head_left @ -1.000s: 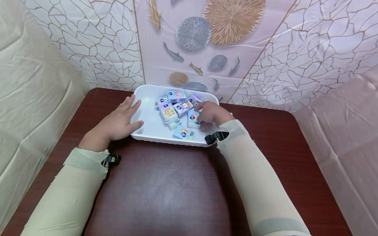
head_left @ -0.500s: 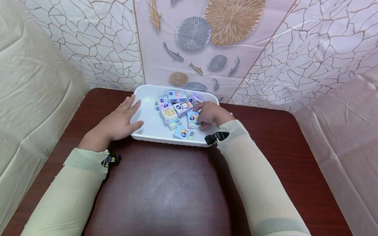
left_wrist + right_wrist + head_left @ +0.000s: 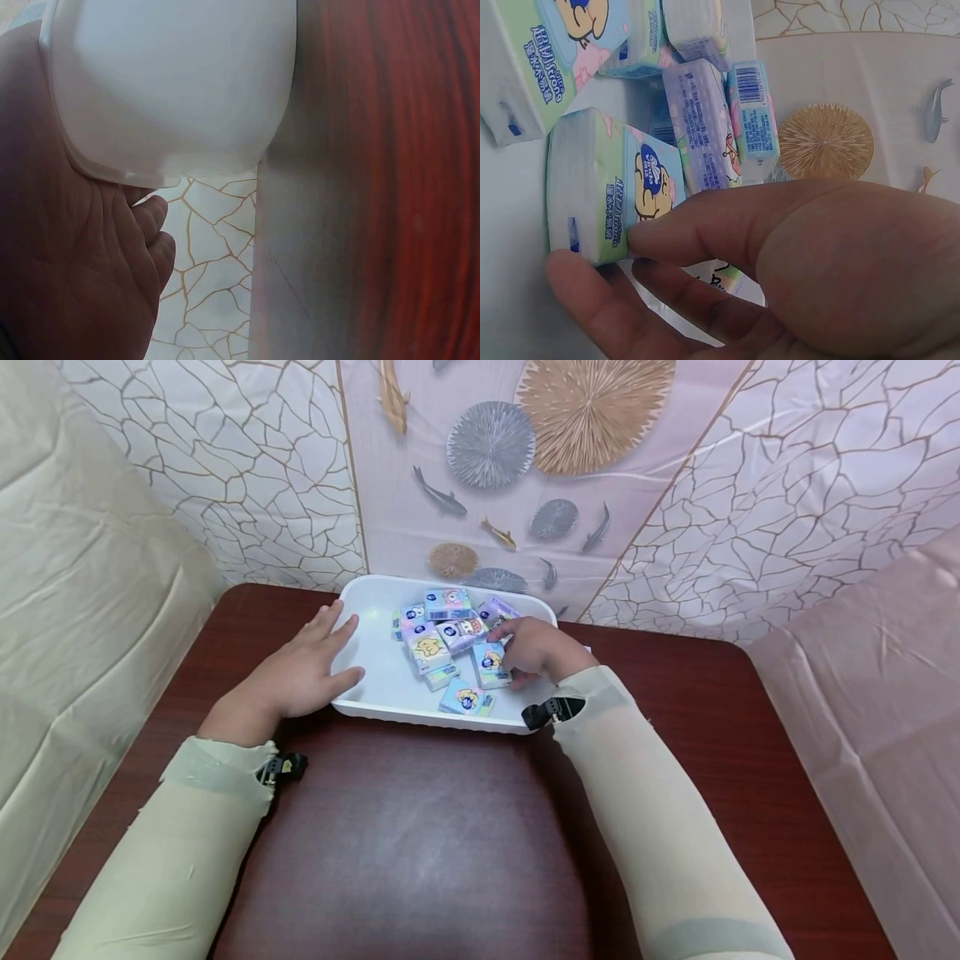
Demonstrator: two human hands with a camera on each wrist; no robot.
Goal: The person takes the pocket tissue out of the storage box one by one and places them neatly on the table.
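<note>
Where the head view looks down, a white tray (image 3: 375, 664) sits on the dark red bench (image 3: 420, 843), holding small tissue packs with cartoon prints; lettering unreadable at this range. Left hand (image 3: 296, 677) lies flat on the tray's left rim, fingers straight and spread. Right hand (image 3: 536, 650) reaches into the tray, fingers clamped on one tissue pack (image 3: 491, 664).

Left wrist view: palm pressed against the tray's rim (image 3: 97, 169).

Right wrist view: thumb and fingers (image 3: 705, 225) pinch the green-and-blue pack (image 3: 607, 187), bear cartoon and blue logo, side lettering too small to read; neighbouring pack shows a barcode (image 3: 750, 86).
</note>
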